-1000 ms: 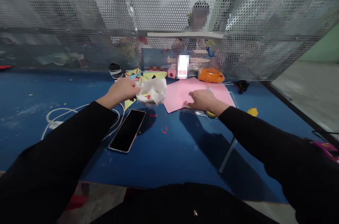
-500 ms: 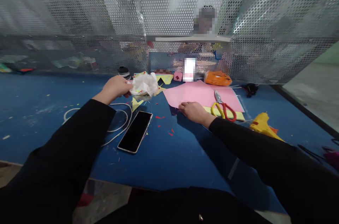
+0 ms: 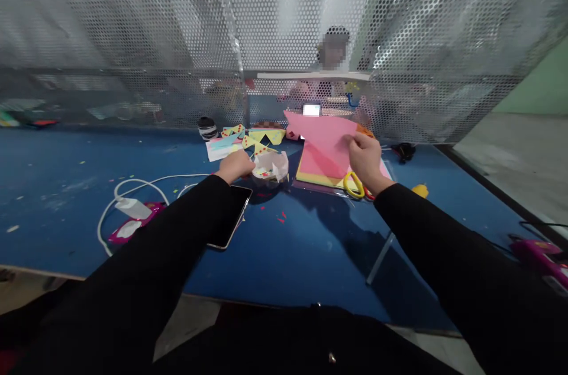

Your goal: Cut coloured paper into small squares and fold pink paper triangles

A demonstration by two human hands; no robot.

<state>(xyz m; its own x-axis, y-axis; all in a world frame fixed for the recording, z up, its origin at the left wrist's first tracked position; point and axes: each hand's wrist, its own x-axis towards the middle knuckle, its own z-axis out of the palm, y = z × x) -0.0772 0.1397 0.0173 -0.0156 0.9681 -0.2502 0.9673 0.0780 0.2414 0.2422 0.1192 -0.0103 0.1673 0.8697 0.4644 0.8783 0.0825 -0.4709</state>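
My left hand (image 3: 234, 165) rests closed on the rim of a small white paper-lined bowl (image 3: 270, 167) holding coloured paper scraps, set on the blue table (image 3: 66, 174). My right hand (image 3: 364, 159) pinches the edge of a pink paper sheet (image 3: 319, 141) and holds it lifted off the stack of yellow and pink sheets (image 3: 310, 176) below. Yellow-handled scissors (image 3: 352, 186) lie just under my right wrist. A black phone (image 3: 231, 222) lies partly hidden under my left forearm.
A white charger with cable (image 3: 128, 204) lies at the left. Folded yellow and teal paper pieces (image 3: 248, 137) and a black tape roll (image 3: 206, 126) sit by the perforated metal screen (image 3: 133, 49). Another person sits behind the screen. A yellow glue gun (image 3: 419, 190) peeks past my right arm.
My left hand has lowered the white paper-lined bowl to the table. My right hand has lifted the pink sheet, which lay flat before, up off the stack.
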